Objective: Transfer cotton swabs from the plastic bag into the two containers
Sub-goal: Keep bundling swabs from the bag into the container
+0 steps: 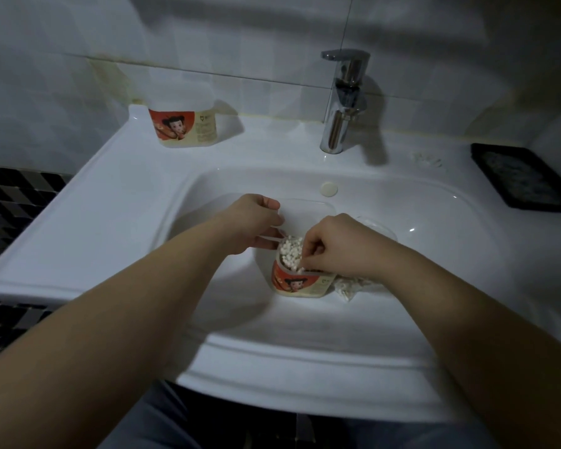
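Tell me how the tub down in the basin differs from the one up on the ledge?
The tub in the basin stands open, cotton swabs showing at its top; the tub on the ledge is closed. The basin tub is being handled: the left hand holds its lid back and the right hand pinches swabs; nothing touches the ledge tub. Both carry the same red cartoon label.
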The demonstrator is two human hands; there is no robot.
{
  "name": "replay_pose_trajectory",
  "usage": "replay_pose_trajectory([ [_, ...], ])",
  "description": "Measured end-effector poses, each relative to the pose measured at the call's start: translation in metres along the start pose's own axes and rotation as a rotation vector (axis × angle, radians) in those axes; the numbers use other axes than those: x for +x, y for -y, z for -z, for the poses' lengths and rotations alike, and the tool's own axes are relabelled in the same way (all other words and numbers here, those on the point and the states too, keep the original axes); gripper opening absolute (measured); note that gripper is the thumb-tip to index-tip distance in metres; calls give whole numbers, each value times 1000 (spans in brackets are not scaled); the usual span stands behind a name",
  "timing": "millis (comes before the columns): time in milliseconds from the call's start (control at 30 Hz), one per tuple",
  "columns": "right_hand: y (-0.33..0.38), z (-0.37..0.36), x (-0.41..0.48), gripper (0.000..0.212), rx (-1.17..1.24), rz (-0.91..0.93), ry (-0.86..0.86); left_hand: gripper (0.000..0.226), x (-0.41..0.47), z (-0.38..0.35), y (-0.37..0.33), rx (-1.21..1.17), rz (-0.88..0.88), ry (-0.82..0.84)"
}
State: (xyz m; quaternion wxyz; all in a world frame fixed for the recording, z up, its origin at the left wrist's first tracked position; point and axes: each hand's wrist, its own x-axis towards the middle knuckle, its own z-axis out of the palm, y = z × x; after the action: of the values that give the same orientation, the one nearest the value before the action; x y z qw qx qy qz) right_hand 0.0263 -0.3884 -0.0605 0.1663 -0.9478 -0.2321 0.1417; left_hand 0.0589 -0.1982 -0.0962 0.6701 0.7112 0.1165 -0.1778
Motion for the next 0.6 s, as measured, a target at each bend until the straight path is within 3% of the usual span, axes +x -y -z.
replay_pose_trajectory([
  [300,-10,3,1,7,-83,-41,13,21,-2,-2,-2,12,12,-8],
  [467,-11,2,11,26,-18,-41,-240,31,-2,-2,-2,2,12,-14],
  [600,-11,-13,21,39,-142,-22,-122,36,-1,-4,-1,8,-4,-28],
])
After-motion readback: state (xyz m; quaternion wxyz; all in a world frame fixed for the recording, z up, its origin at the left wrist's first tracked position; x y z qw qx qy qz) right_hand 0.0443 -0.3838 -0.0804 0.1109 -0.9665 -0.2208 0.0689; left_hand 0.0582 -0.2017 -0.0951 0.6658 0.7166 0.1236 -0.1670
